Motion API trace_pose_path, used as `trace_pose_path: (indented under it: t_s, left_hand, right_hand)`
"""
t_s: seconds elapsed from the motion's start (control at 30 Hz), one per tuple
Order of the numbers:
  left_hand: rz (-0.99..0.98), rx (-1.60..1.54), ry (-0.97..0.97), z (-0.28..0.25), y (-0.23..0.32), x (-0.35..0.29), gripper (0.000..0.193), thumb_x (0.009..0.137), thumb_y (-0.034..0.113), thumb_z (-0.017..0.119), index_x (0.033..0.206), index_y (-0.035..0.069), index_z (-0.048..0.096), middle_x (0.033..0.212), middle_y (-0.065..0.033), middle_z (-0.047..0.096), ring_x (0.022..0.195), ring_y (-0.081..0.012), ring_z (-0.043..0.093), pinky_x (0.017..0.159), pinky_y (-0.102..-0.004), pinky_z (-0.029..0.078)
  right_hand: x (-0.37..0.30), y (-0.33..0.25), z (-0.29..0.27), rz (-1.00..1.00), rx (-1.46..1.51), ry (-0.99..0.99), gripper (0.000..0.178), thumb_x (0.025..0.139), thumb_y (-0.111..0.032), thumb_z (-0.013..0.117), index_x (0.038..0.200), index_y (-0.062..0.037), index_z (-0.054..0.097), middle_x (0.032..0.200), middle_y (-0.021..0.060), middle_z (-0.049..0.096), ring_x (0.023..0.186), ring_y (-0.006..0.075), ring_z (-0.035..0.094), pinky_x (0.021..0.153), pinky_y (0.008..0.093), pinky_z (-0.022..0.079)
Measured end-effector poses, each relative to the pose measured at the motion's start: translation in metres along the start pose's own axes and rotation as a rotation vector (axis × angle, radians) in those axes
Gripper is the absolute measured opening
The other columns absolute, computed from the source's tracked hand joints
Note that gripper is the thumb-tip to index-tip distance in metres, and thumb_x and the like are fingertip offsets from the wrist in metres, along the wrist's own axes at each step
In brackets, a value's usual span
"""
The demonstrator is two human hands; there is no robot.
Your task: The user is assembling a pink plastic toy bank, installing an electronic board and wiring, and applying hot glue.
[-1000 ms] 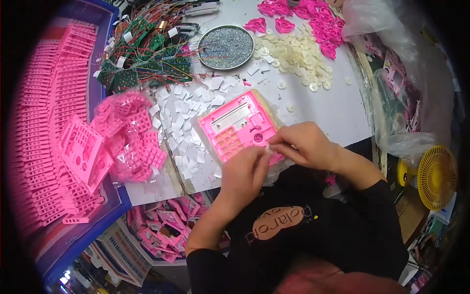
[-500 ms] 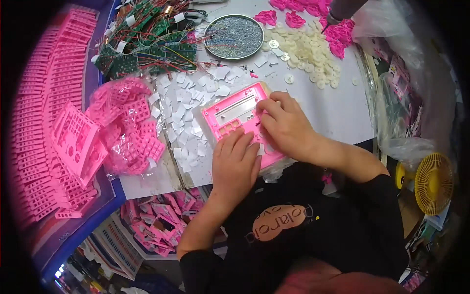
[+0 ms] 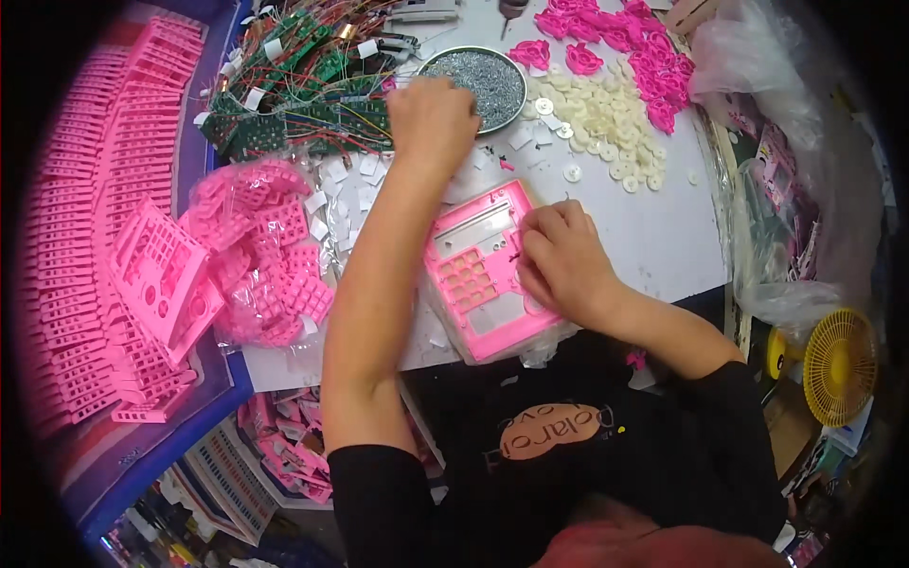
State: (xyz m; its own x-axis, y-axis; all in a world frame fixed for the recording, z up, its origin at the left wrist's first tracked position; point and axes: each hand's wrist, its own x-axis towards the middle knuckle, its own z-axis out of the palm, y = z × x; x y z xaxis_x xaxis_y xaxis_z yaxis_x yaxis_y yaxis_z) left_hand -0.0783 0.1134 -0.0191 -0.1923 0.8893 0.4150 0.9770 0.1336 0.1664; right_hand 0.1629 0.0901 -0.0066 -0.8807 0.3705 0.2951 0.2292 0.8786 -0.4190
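Observation:
A pink plastic housing [image 3: 485, 329] with a grid of square holes and a long slotted window lies face-down or open side up, I cannot tell which, on a pale pad in front of me. My right hand [image 3: 568, 257] rests at its right edge, fingers curled together; whatever they pinch is hidden. Farther off, my left hand [image 3: 434, 121] is over the left rim of a round tin of small metal screws [image 3: 485, 83], beside green circuit boards with wires [image 3: 312, 118]. Its fingertips point away and do not show clearly.
White paper-like pieces [image 3: 355, 194] lie under and beside my left forearm. Round cream discs [image 3: 615, 142] and pink loop-shaped parts [image 3: 653, 71] are heaped at the back. A screwdriver tip [image 3: 511, 11] hangs above. Bagged pink keypads [image 3: 260, 251] and stacked pink housings [image 3: 118, 218] sit left.
My left hand has left the pink housing and moved up and away to the screw tin. My right hand stays at the housing's right side. The driver has shifted leftward and upward in view.

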Motion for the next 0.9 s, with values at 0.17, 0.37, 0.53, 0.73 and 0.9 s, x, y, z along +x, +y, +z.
trace_pose_path:
  t_s: [0.17,0.37,0.53,0.73,0.9]
  left_hand:
    - [0.104,0.050,-0.058,0.025,0.000,0.018,0.011,0.083,0.026,0.071,0.088,0.017,0.074,0.090,-0.0014,0.067,0.096,-0.0246,0.061,0.085,-0.0481,0.039]
    - [0.230,-0.015,0.020,0.023,0.003,0.024,0.012,0.086,0.027,0.069,0.087,0.016,0.072,0.086,-0.0010,0.066,0.092,-0.0238,0.061,0.084,-0.0484,0.038]
    - [0.234,0.046,0.091,0.033,0.007,0.038,0.016,0.088,0.028,0.067,0.081,0.014,0.070,0.082,-0.0028,0.066,0.087,-0.0242,0.062,0.083,-0.0486,0.038]
    - [0.150,-0.026,0.051,-0.014,0.010,0.011,0.015,0.086,0.026,0.069,0.079,0.013,0.068,0.081,-0.0035,0.067,0.085,-0.0250,0.062,0.086,-0.0493,0.036]
    - [0.108,-0.401,-0.052,-0.065,0.078,-0.089,0.005,0.085,0.017,0.070,0.087,0.014,0.066,0.083,-0.0013,0.063,0.088,-0.0225,0.060,0.095,-0.0515,0.032]
  right_hand:
    - [0.003,0.020,-0.017,-0.032,0.235,-0.086,0.026,0.075,-0.013,0.075,0.097,-0.0059,0.064,0.105,0.0097,0.058,0.098,0.0344,0.051,0.087,0.0418,0.045]
    - [0.096,0.101,-0.063,-0.059,0.413,0.524,0.039,0.088,-0.012,0.073,0.122,-0.0014,0.056,0.106,0.0084,0.064,0.093,0.0180,0.062,0.081,0.0326,0.051]
    - [0.178,0.122,-0.097,0.017,0.813,0.682,0.045,0.090,-0.011,0.073,0.129,0.0002,0.052,0.098,0.0064,0.063,0.082,0.0145,0.063,0.080,0.0289,0.052]
    - [0.198,0.082,-0.119,0.024,0.881,0.213,0.043,0.089,-0.019,0.075,0.124,-0.0007,0.057,0.094,0.0053,0.065,0.083,0.0136,0.065,0.079,0.0274,0.053]
    - [0.083,0.043,-0.107,0.091,1.289,0.040,0.043,0.090,-0.027,0.075,0.118,-0.0047,0.052,0.081,0.0033,0.058,0.070,0.0137,0.058,0.067,0.0290,0.048]
